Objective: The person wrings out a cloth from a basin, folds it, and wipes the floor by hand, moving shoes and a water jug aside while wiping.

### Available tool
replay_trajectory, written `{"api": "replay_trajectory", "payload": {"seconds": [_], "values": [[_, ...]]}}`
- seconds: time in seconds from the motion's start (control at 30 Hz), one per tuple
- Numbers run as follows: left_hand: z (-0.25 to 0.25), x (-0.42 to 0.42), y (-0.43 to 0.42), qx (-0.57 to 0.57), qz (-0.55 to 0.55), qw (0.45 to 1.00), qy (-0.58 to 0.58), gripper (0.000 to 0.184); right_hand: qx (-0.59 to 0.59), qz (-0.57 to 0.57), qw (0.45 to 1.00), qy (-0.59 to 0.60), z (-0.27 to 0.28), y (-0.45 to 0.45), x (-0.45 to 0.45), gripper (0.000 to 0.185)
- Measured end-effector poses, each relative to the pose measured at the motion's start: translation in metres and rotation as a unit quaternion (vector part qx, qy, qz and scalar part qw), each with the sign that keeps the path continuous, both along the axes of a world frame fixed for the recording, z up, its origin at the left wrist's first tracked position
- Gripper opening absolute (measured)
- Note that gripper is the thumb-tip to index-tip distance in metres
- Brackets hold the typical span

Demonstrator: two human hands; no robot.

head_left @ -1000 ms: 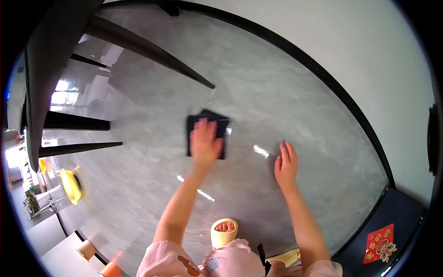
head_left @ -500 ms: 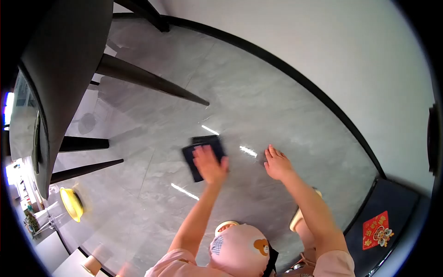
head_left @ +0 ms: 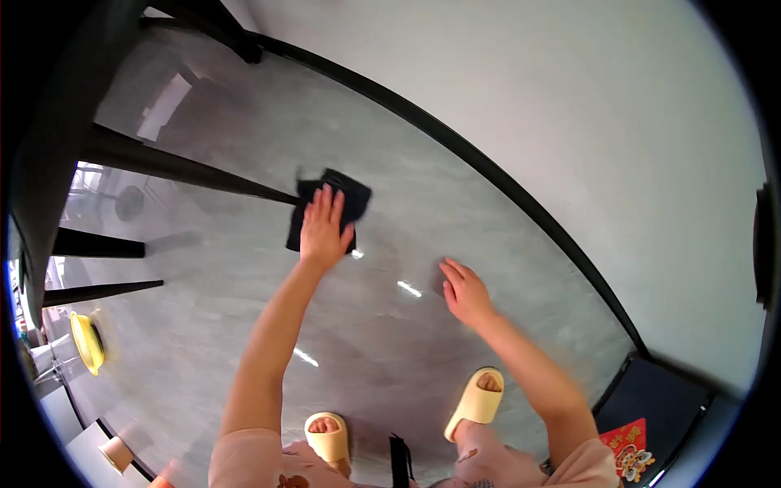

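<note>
My left hand (head_left: 324, 234) lies flat on a dark cloth (head_left: 353, 195), fingers stretched forward and thumb out to the side. The cloth is spread in rumpled folds on the grey floor (head_left: 390, 342), and its left edge meets the tip of a dark furniture leg (head_left: 220, 177). To the right, my right hand (head_left: 467, 296) is held with its fingers extended and nothing in them. It is low over the floor; whether it touches the surface I cannot tell.
More dark legs (head_left: 98, 243) stand at the left. A yellow basin (head_left: 87, 343) is at the lower left. A white wall with a black baseboard (head_left: 455, 141) curves along the right. A dark box-like piece (head_left: 659, 400) with a red decoration (head_left: 628, 449) sits lower right. My feet wear yellow slippers (head_left: 477, 400).
My left hand and the cloth have moved forward and left, up to the furniture leg. The right hand has shifted slightly left. My view has tilted, and both slippers now show fully.
</note>
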State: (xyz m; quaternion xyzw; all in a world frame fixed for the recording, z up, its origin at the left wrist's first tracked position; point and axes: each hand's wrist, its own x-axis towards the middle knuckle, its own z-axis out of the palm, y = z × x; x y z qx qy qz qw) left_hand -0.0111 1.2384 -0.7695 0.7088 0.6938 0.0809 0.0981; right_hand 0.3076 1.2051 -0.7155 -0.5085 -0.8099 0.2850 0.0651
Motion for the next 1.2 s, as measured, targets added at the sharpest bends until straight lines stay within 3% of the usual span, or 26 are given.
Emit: {"api": "replay_trajectory", "payload": {"seconds": [0.07, 0.13, 0.27, 0.33, 0.37, 0.43, 0.53, 0.6, 0.67, 0.7, 0.8, 0.97, 1.07, 1.13, 1.2], "values": [[-0.006, 0.047, 0.011, 0.033, 0.139, 0.990, 0.016, 0.071, 0.000, -0.054, 0.997, 0.060, 0.006, -0.008, 0.014, 0.035], [-0.004, 0.095, 0.013, 0.005, 0.145, 0.989, 0.036, 0.074, -0.001, -0.103, 0.990, 0.101, 0.011, -0.015, 0.033, 0.034], [0.018, 0.187, -0.009, -0.105, -0.123, 0.986, 0.046, 0.077, 0.002, -0.174, 0.973, 0.151, 0.007, -0.042, 0.077, 0.031], [0.012, 0.180, -0.004, -0.074, -0.264, 0.961, -0.042, 0.078, 0.011, -0.216, 0.962, 0.165, -0.001, -0.050, 0.097, 0.031], [0.006, 0.166, 0.007, -0.086, -0.280, 0.954, -0.068, 0.076, 0.015, -0.239, 0.954, 0.179, -0.008, -0.053, 0.105, 0.032], [0.007, 0.139, 0.043, -0.080, -0.171, 0.982, 0.003, 0.072, -0.019, -0.288, 0.941, 0.177, -0.009, -0.057, 0.116, 0.032], [-0.010, 0.107, 0.099, 0.057, 0.029, 0.997, 0.041, 0.068, -0.028, -0.279, 0.947, 0.158, -0.006, -0.066, 0.129, 0.032], [-0.015, 0.129, 0.127, 0.048, 0.162, 0.984, 0.050, 0.065, -0.024, -0.267, 0.952, 0.146, 0.001, -0.067, 0.138, 0.032], [-0.015, 0.173, 0.140, 0.048, 0.222, 0.973, 0.049, 0.065, -0.025, -0.278, 0.951, 0.136, 0.012, -0.067, 0.148, 0.031], [-0.015, 0.202, 0.140, 0.020, 0.174, 0.979, 0.105, 0.066, -0.025, -0.290, 0.946, 0.139, 0.012, -0.067, 0.153, 0.031], [0.010, 0.313, 0.109, -0.094, 0.075, 0.987, 0.110, 0.071, -0.028, -0.317, 0.936, 0.153, 0.010, -0.066, 0.162, 0.031], [0.004, 0.437, 0.033, -0.091, -0.112, 0.984, -0.105, 0.070, 0.030, -0.322, 0.925, 0.201, 0.013, -0.062, 0.175, 0.030], [-0.002, 0.439, 0.013, -0.052, -0.300, 0.941, -0.149, 0.065, 0.066, -0.327, 0.922, 0.196, 0.021, -0.057, 0.182, 0.027], [0.001, 0.416, 0.003, -0.045, -0.414, 0.903, -0.106, 0.062, 0.080, -0.333, 0.921, 0.186, 0.021, -0.049, 0.178, 0.027], [-0.009, 0.394, -0.023, -0.032, -0.422, 0.899, -0.113, 0.061, 0.087, -0.319, 0.927, 0.180, 0.016, -0.042, 0.171, 0.026]]}}
